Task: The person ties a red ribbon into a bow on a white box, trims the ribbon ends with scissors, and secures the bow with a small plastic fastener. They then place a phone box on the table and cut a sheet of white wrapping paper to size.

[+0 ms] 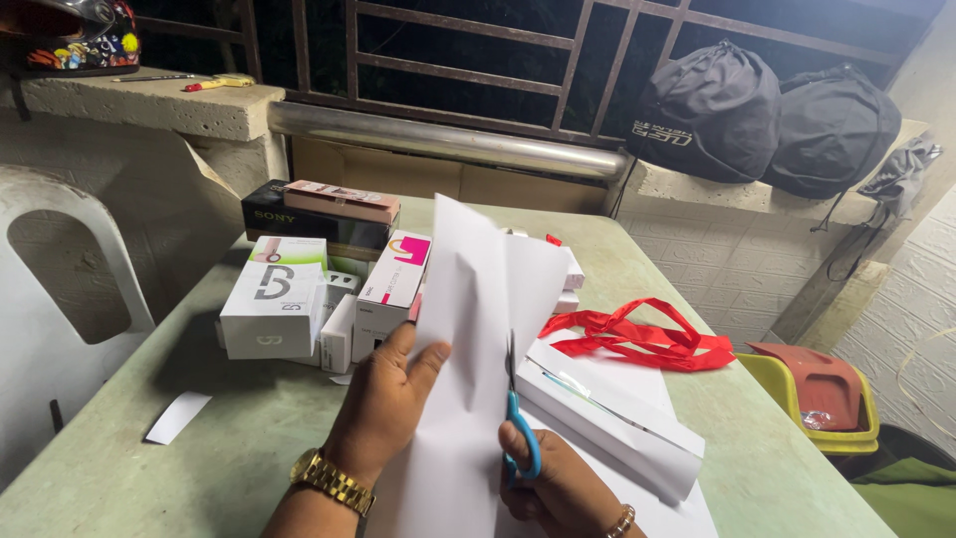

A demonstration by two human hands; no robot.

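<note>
A large sheet of plain white paper [476,329] is held upright between the two hands, its top corner raised well above them and its lower edge cut off by the bottom of the picture. The left hand [386,399] is closed on the sheet's left side, thumb laid across the front and fingers hidden behind the paper; a gold metal wristwatch [331,481] is worn on its wrist. Just right of that hand, the right hand [558,483] is wrapped around a pair of blue-handled scissors [516,418], fingers through the loops; the blades point upward into the sheet, and how far they are parted is hard to make out. A thin bracelet is seen at that wrist, partly cut off.

Directly right of the right hand lies a white paper-wrapped rectangular box [607,418], its near end partly hidden by the hand. Beyond it, a loose tangle of red ribbon [647,339] rests on the pale green tabletop [179,478]. Past the left hand, a cluster of small white, pink and black cardboard boxes [319,289] is stacked, some hidden behind the sheet. A small white paper scrap [177,416] lies far left of the left hand. Far right, below the table edge, a yellow plastic bin [782,384] is partly seen.
</note>
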